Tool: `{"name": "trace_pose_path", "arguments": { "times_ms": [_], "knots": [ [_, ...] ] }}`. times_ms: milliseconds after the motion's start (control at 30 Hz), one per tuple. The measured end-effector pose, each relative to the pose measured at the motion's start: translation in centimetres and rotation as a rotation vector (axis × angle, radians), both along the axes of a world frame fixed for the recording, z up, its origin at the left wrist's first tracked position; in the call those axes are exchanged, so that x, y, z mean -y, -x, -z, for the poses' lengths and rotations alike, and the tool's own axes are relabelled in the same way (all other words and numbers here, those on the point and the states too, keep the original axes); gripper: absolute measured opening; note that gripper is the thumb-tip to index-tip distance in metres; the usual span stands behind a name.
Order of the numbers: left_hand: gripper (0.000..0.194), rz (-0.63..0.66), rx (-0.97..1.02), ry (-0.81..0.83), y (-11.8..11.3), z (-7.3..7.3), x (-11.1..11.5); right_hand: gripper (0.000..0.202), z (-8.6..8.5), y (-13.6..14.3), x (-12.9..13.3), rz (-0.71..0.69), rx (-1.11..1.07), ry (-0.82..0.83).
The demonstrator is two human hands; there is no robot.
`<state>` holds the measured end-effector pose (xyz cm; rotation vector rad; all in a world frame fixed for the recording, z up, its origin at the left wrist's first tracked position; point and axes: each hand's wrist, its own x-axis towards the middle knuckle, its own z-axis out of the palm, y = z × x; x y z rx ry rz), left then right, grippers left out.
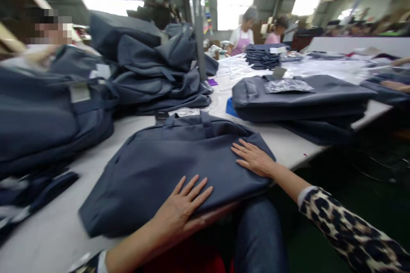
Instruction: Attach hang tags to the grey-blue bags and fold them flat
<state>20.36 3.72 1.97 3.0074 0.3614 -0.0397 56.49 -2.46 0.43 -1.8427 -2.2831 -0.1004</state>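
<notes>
A dark blue-grey bag (153, 166) lies flat on the white table in front of me, its short handles (206, 126) toward the far side. My left hand (181, 204) rests on its near edge with the fingers spread and the thumb along the table side. Flat on the bag's right end is my right hand (254, 158), fingers stretched out and pointing left. Neither hand grips anything. A dark tag (162, 118) shows behind the bag's far edge.
Another filled bag (96, 111) stands at the left, near a tall heap of bags (153, 64). At the right lie stacked bags (297, 98) with a clear plastic packet (288, 86) on top. A metal post (198, 30) rises behind. Several people work around the table (297, 153).
</notes>
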Motion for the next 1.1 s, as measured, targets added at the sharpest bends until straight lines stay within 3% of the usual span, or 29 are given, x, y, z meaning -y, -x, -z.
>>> {"name": "trace_pose_path", "arguments": {
  "times_ms": [133,233,300,433,500,600,733,900,1000,1100],
  "knots": [
    [0.077,-0.175,0.049,-0.112,2.6,-0.3,0.1,0.057,1.5,-3.9,-2.2,-0.101,0.046,-0.08],
    [0.072,-0.189,0.089,-0.252,2.7,0.1,-0.1,0.065,1.8,-4.6,-4.8,-0.105,0.095,-0.091],
    [0.063,-0.173,0.126,-0.359,2.2,0.5,-0.1,0.069,1.1,-2.1,-6.1,-0.141,0.091,-0.107],
    [0.052,-0.179,0.231,-0.501,0.4,1.6,0.6,0.065,0.4,7.9,-6.2,-0.388,-0.002,0.083],
    [0.048,-0.195,0.287,-0.544,-0.4,1.9,1.1,0.07,1.3,11.9,-5.7,-0.537,-0.022,0.116],
    [0.041,-0.215,0.332,-0.533,-0.5,1.4,1.4,0.075,3.2,14.1,-5.1,-0.591,-0.012,0.001],
    [0.044,-0.211,0.298,-0.332,3.6,-0.2,0.7,0.084,3.7,13.7,-4.6,-0.597,0.042,-0.101],
    [0.087,-0.433,0.236,-0.176,10.4,-0.1,0.4,0.096,2.0,15.2,-3.7,-0.533,0.13,-0.069],
    [0.087,-0.48,0.218,-0.157,11.7,0.5,0.8,0.097,1.5,15.9,-3.4,-0.484,0.133,-0.014],
    [0.085,-0.477,0.197,-0.193,11.6,0.7,0.7,0.095,1.7,16.1,-3.1,-0.439,0.138,0.008]
  ]
}}
